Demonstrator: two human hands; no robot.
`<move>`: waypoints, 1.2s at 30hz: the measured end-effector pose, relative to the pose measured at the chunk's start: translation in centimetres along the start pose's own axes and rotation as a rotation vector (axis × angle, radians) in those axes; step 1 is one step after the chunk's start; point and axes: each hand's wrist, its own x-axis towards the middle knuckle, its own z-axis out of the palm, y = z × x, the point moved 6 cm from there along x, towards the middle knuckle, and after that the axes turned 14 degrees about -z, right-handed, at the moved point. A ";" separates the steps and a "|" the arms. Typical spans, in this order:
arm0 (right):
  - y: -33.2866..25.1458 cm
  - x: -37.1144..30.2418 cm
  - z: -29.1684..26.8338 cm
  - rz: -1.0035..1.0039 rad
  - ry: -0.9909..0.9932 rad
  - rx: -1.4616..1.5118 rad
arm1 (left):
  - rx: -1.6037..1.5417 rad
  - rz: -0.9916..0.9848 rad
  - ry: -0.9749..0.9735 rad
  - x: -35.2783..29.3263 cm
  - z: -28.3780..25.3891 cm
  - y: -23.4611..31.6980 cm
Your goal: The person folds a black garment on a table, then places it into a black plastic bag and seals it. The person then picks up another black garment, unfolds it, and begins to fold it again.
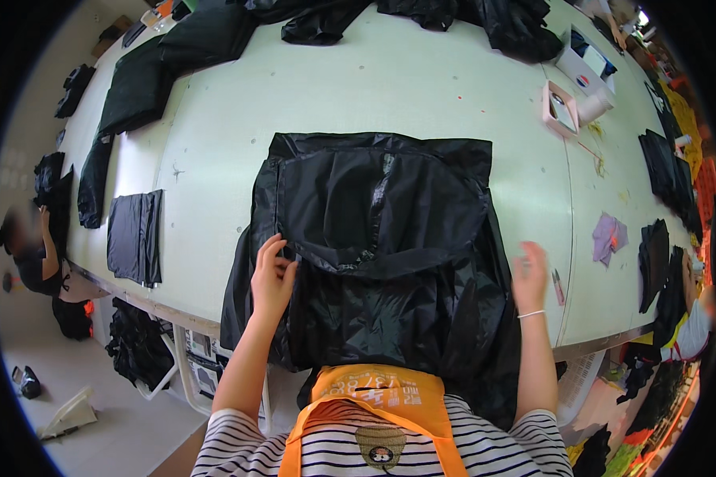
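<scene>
A shiny black garment (374, 310) lies spread in front of me, its lower part hanging over the table's near edge. Its upper part is folded into a flat panel (326, 191) with a curved lower edge and a glossy strip down the middle. My left hand (273, 276) rests at the left end of that curved edge, fingers bent and apart, holding nothing that I can see. Just beyond the garment's right side, my right hand (531, 277) is raised with its fingers stretched out, slightly blurred and empty. A slim pink-handled tool (558, 288) lies beside it.
A folded black stack (134, 237) lies at left on the pale table (223, 103). More black garments (203, 36) line the far side. At the right are a pink box (559, 110), a white box (585, 62) and a mauve cloth scrap (608, 238). Other people work at both sides.
</scene>
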 end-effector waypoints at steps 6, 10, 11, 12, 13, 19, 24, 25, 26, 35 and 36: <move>-10.2 2.1 7.6 -0.276 -0.164 0.179 | -0.287 -0.112 -0.098 3.4 3.5 -2.9; -7.6 3.6 7.0 0.045 -0.003 0.480 | -0.525 -0.234 -0.257 4.5 2.3 -1.2; -7.4 4.0 6.7 0.234 -0.110 0.703 | -0.436 -0.295 -0.350 5.0 1.8 -1.1; -7.2 4.5 6.4 0.217 -0.202 0.728 | -0.346 -0.354 -0.442 5.6 1.3 -1.3; -6.4 4.9 6.0 0.174 -0.263 0.730 | -0.377 -0.371 -0.567 6.3 1.1 -0.9; -11.1 7.2 3.3 -0.135 0.155 -0.010 | 0.094 -0.084 -0.422 7.2 3.7 1.7; -22.0 2.3 9.3 -0.452 -0.041 0.327 | 0.164 -0.066 -0.312 7.9 4.6 3.1; -21.2 1.4 12.2 -0.324 -0.152 0.311 | 0.157 -0.059 -0.315 7.9 4.6 3.1; -20.4 1.1 14.0 -0.317 -0.185 0.243 | 0.175 -0.057 -0.307 7.9 4.4 3.3; -16.9 0.7 18.0 -0.222 -0.341 0.132 | 0.168 0.015 -0.202 8.7 4.2 6.2; -16.6 0.8 17.8 -0.208 -0.381 0.157 | 0.202 0.040 -0.177 8.7 4.3 6.9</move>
